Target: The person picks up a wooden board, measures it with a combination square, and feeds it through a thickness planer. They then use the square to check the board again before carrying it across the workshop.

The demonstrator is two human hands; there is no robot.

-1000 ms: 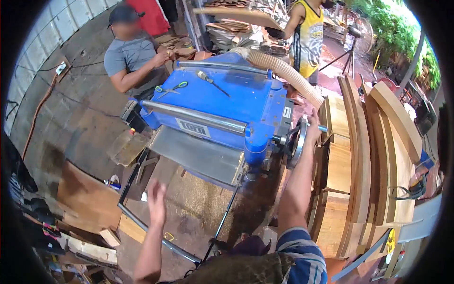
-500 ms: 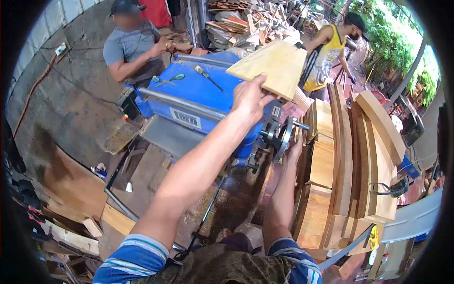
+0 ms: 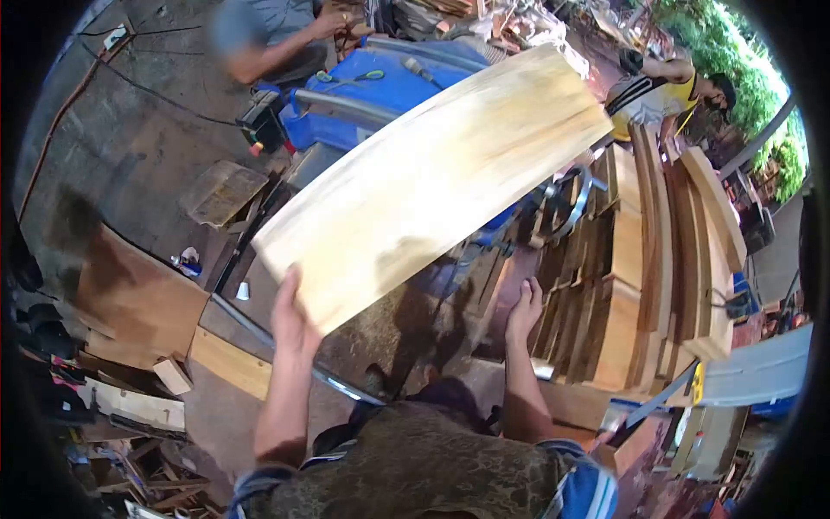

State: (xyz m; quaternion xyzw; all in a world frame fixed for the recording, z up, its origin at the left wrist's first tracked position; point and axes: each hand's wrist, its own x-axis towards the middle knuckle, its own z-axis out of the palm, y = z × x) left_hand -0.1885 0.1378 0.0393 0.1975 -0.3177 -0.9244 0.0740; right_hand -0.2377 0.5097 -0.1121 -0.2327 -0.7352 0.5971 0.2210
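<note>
A wide, pale wooden board [image 3: 450, 173] with a slight curve is raised in front of me, its broad face turned up. My left hand [image 3: 294, 320] grips its near lower-left corner, thumb on the top face and fingers underneath. Lower right, my right hand [image 3: 522, 313] is apart from the board with nothing visible in it, fingers loosely apart. It is nearest to a stack of curved wooden planks [image 3: 624, 285]. Behind the board stands a blue planer machine [image 3: 346, 117], largely covered by it; its handwheel [image 3: 577, 203] shows past the board's right edge.
Scissors [image 3: 350, 78] and a brush [image 3: 419, 71] lie on the machine. One person in grey [image 3: 277, 43] is behind it at left; another in yellow [image 3: 674, 95] is at upper right. A metal bar [image 3: 251, 324] and wood offcuts lie on the floor at left.
The board has come toward me and to the left, showing its full length across the machine. My right hand has moved back from beside the handwheel. The person in yellow has bent over.
</note>
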